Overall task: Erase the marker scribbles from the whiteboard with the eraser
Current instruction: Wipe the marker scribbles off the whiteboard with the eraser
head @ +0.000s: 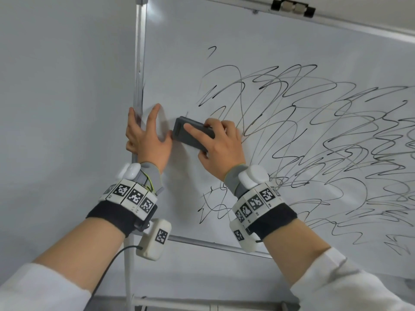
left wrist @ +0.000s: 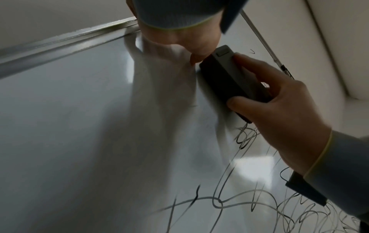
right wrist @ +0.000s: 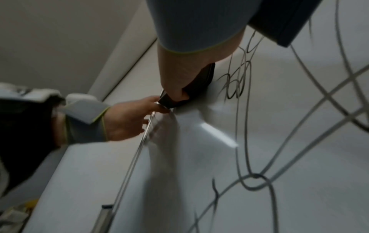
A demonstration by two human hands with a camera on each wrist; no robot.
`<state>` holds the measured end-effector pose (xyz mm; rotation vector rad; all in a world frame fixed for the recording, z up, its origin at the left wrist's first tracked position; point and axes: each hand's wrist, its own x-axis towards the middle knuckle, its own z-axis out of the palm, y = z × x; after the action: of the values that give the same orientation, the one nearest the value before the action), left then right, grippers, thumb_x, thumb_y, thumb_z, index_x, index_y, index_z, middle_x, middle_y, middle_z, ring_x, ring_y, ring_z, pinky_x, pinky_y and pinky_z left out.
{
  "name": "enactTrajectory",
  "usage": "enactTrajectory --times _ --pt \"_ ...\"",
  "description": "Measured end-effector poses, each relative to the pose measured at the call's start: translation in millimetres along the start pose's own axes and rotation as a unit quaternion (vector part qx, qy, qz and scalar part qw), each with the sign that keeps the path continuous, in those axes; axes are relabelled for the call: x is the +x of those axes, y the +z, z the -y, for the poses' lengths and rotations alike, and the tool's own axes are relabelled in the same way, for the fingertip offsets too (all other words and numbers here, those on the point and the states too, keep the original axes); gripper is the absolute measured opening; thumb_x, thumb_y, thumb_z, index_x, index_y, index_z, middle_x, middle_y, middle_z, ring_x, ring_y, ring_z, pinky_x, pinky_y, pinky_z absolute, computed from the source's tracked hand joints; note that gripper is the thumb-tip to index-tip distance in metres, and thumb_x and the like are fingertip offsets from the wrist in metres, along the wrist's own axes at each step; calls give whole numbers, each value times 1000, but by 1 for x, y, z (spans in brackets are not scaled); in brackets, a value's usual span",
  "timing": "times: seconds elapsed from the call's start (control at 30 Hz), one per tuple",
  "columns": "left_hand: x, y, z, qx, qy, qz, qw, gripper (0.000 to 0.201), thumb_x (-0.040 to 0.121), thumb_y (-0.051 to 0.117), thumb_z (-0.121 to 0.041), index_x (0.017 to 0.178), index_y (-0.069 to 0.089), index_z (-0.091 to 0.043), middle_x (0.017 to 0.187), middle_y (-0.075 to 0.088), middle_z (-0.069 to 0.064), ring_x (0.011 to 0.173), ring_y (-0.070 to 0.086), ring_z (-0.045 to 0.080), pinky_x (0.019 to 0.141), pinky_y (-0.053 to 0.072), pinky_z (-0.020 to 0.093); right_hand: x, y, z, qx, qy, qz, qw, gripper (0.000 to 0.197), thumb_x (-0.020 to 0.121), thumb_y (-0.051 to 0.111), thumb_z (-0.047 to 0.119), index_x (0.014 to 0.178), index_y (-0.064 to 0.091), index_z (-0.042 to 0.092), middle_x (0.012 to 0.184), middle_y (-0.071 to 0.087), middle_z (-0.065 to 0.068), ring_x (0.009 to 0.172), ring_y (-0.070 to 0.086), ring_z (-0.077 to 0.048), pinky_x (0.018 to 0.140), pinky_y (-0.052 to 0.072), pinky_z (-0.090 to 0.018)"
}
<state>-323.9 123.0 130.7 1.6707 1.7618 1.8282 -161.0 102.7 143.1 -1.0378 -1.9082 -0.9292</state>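
Observation:
A whiteboard (head: 179, 63) on a stand fills the head view, covered with black marker scribbles (head: 314, 142) over its middle and right. My right hand (head: 219, 145) grips a dark grey eraser (head: 190, 136) and presses it flat on the board, at the left rim of the scribbles. In the left wrist view the eraser (left wrist: 225, 75) lies under the right hand (left wrist: 283, 113), thumb and fingers on its sides. My left hand (head: 146, 135) grips the board's left frame (head: 139, 63), thumb on the board face beside the eraser, fingers behind the edge.
A black clip (head: 293, 7) sits on the top frame. The bottom rail (head: 213, 244) and a white stand post (head: 128, 272) run below my wrists. A plain grey wall (head: 62, 86) lies left of the board. A strip of board left of the scribbles is bare.

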Motion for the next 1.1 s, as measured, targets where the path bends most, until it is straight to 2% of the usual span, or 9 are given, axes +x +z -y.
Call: enactTrajectory --times 0.1,0.3,0.53,0.63,0.73,0.8,0.93,1.0,1.1 --pt "3 0 2 6 0 1 1000 60 83 63 -20 131 40 -46 154 7 4 139 13 23 106 14 44 5 -3 -2 -9 8 -3 1000 58 71 58 19 127 56 32 114 53 -7 95 37 -28 75 39 -41" --pt "2 1 2 7 1 -2 1000 61 84 60 -16 132 39 -47 153 7 4 138 14 22 107 14 45 28 -9 -6 0 59 -60 996 63 68 66 11 129 56 28 114 55 -10 93 34 -26 77 41 -40" --pt "2 -1 -3 10 -11 1 1000 62 84 61 -18 131 38 -51 154 7 2 138 14 22 107 11 41 7 -1 -1 19 -7 6 1000 62 68 67 12 126 58 29 113 56 -8 93 36 -26 75 41 -37" --pt "2 -1 -7 0 -15 3 1000 59 85 61 -25 132 37 -52 153 8 3 137 16 22 106 13 41 21 -11 -14 12 30 -35 999 61 69 66 12 128 57 28 114 56 -9 94 36 -27 79 42 -38" --pt "3 -1 -9 -5 -32 1 999 58 85 61 -30 131 36 -54 152 9 2 137 17 22 107 13 44 27 -14 -19 15 74 -63 995 61 71 65 11 130 55 26 116 54 -11 94 34 -25 84 40 -35" --pt "4 -1 -12 -3 -38 -4 999 57 85 61 -33 131 36 -55 152 9 3 136 17 23 108 14 47 19 -12 -14 20 52 -53 997 59 71 64 12 128 57 26 115 53 -10 92 37 -27 82 41 -37" --pt "6 -3 -12 2 -49 -9 999 55 84 62 -35 129 37 -56 150 12 3 134 20 26 108 16 48 6 -10 -13 18 -10 15 1000 59 71 65 14 128 57 27 113 55 -10 88 41 -29 74 47 -41" --pt "6 -3 -14 -3 -50 -8 999 55 85 62 -34 129 38 -56 149 14 3 133 22 25 107 15 47 18 -19 -20 13 15 -4 1000 60 72 67 15 129 56 27 114 56 -10 89 43 -30 77 45 -37" --pt "7 -3 -15 2 -52 -9 999 54 85 61 -33 129 38 -55 148 15 3 131 24 25 107 16 48 44 -34 -31 7 92 -45 995 62 75 67 14 133 51 26 117 54 -11 94 45 -32 83 37 -31"
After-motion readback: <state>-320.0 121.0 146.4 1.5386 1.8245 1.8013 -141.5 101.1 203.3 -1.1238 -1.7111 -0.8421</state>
